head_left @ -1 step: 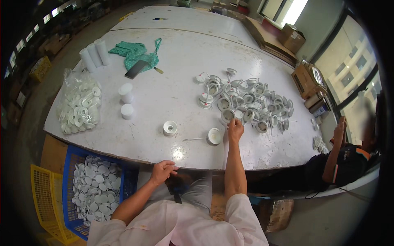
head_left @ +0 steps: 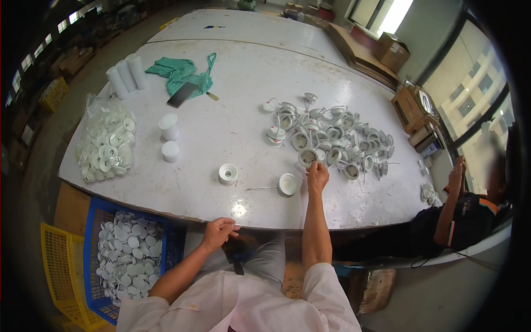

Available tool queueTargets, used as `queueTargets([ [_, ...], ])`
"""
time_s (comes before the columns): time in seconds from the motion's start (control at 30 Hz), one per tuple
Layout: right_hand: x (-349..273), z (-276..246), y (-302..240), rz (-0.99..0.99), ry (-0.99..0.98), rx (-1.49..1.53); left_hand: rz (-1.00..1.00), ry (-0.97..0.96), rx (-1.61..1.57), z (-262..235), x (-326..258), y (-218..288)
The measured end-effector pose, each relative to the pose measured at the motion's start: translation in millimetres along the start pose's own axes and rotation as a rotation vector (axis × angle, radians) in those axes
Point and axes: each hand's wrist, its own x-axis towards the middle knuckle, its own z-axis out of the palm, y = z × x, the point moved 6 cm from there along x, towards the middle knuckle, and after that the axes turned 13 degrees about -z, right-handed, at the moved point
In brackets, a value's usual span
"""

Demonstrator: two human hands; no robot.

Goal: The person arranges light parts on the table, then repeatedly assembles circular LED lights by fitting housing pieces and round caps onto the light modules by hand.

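My right hand (head_left: pixel 317 176) is closed at the near edge of a heap of white round lamp-like housings (head_left: pixel 345 135). Its fingertips pinch the rim of one round white housing (head_left: pixel 307 158), whose inside looks grey. By the table's front edge my left hand (head_left: pixel 219 233) has thumb and forefinger drawn together; anything between them is too small to make out. On the table between the hands lies a single white cup-shaped housing (head_left: pixel 287 184) with a wire trailing left. Farther left stands a white ring-shaped piece (head_left: pixel 228 174) with a hole in its middle.
A clear bag of white rings (head_left: pixel 108 145), white cylinders (head_left: pixel 169 127), white tubes (head_left: pixel 126 76), a green cloth (head_left: pixel 177 72) and a phone (head_left: pixel 183 95) occupy the left. A blue crate (head_left: pixel 95 260) of white discs sits below. Another person (head_left: pixel 467 221) is at right.
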Motion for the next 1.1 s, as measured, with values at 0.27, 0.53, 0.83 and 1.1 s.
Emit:
queueTargets([
  [0.27,-13.6,-48.0,-23.4,0.159,0.232,0.704,0.095,-0.13,0.052,45.2,-35.9,45.0],
  [0.53,-49.5,-85.2,-67.4,0.113,0.269,1.06,0.317,-0.14,0.463,88.9,-76.5,122.2],
  [0.83,-145.0,-54.2,-161.8,-0.073,-0.111,0.858,1.165,0.234,0.695,104.8,-100.0,208.2],
  [1.1,-180.6,-22.0,-174.3,-0.067,-0.237,0.804,0.948,0.059,0.733,70.1,-81.1,179.3],
])
